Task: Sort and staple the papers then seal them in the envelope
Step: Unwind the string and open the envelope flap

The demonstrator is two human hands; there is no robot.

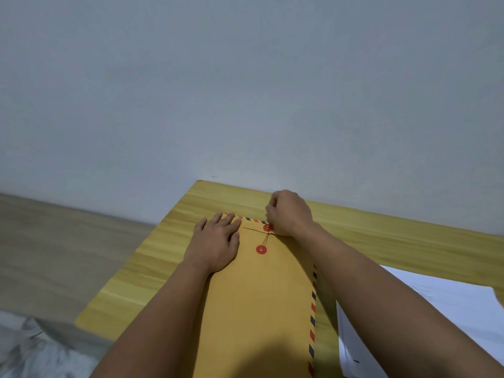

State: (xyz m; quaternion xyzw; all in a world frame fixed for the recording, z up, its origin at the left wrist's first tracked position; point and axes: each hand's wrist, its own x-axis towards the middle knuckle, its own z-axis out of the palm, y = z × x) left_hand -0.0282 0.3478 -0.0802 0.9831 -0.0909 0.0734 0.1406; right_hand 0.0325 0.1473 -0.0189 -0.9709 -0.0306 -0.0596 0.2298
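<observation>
Envelope point(261, 301): lying flat on the wooden table point(169, 257), long axis running from 6 to 12 o'clock, flap end pointing to 12.
Clasp: two red discs, upper point(268, 227) and lower point(261, 249), joined by thin string point(265, 238).
Left hand point(215, 241): lying flat, fingers straight, pressing the envelope's edge at 9 o'clock.
Right hand point(289, 214): clenched, pinching the string at the upper disc.
White papers point(447, 306): lying at 3 o'clock beside the envelope.
</observation>
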